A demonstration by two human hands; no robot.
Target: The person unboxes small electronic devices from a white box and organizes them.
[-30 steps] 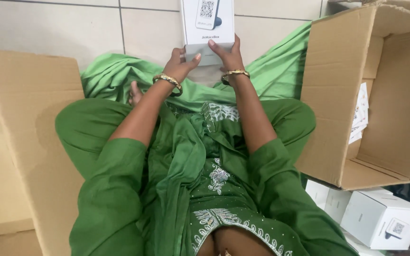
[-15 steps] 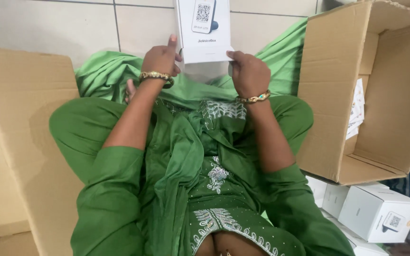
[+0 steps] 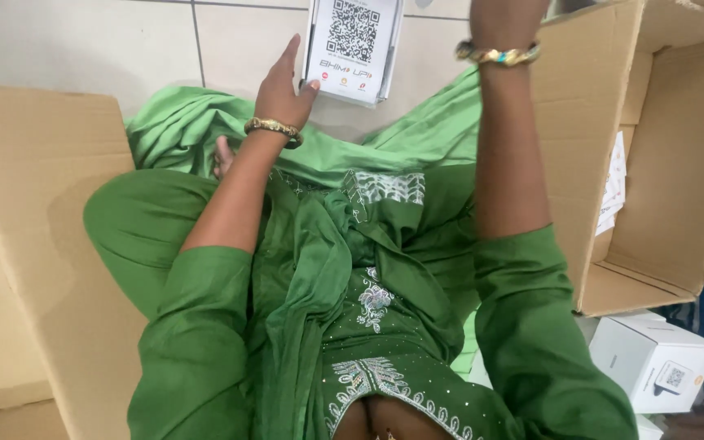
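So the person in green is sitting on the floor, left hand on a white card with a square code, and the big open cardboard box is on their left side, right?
Not quite. The head view shows the open cardboard box on the person's right side, not the left; on the left lies only flattened cardboard. The rest holds: the left hand touches the white card with its square code.

Compared with one second ago, the right hand [image 3: 505, 12] no longer grips the right edge of the white printed card [image 3: 354, 47]; it is raised toward the top of the frame, and only its wrist and bangle remain visible. The left hand [image 3: 283, 88] alone now contacts the card, fingers along its left edge. The card now sits tilted, its lower edge swung slightly right.
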